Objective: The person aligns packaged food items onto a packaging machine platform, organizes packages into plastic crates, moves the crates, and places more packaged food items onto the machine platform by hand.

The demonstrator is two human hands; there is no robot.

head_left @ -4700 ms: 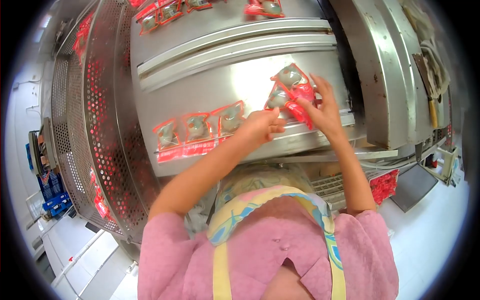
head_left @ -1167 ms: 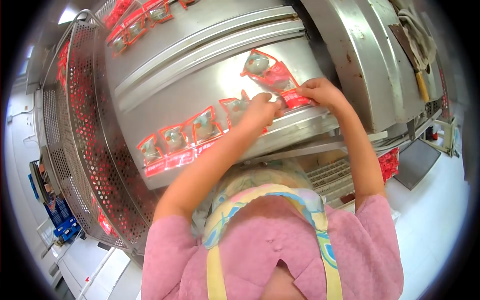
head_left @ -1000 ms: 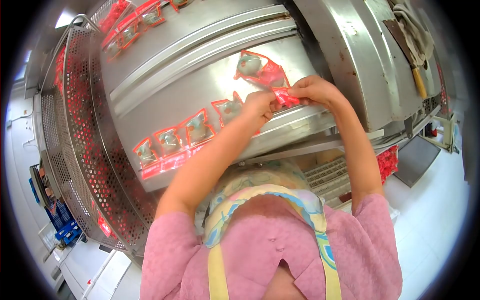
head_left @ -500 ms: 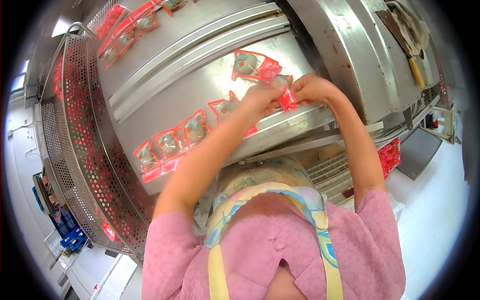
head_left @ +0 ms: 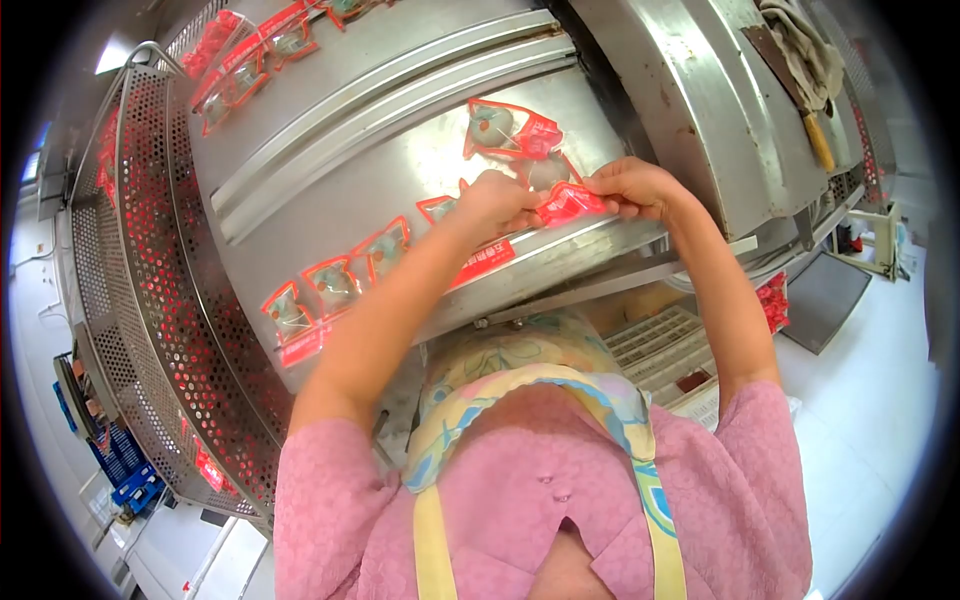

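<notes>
My left hand (head_left: 500,205) and my right hand (head_left: 635,188) pinch opposite ends of the red top of one clear, red-edged bag (head_left: 570,203) at the front of the steel worktop. A pale round item shows inside that bag. Just behind it lies another bag (head_left: 492,128), its red end folded over towards the right. To the left, several bags stand in a row along the front edge, among them one bag (head_left: 332,284) and another (head_left: 290,311), their red ends towards me. My left hand and forearm partly cover the row's right end.
Metal rails (head_left: 400,110) cross the worktop, with more red bags (head_left: 245,78) beyond them. A perforated metal wall (head_left: 190,290) stands at the left. Steel machinery (head_left: 700,110) borders the right, where a wooden-handled blade (head_left: 815,140) and a cloth (head_left: 800,55) rest. Below is a grey tray (head_left: 660,355).
Since the earliest frame, the row at the left has gained a bag. In the last half second, the gripped red end has spread out flatter between my hands, and my left hand has shifted left.
</notes>
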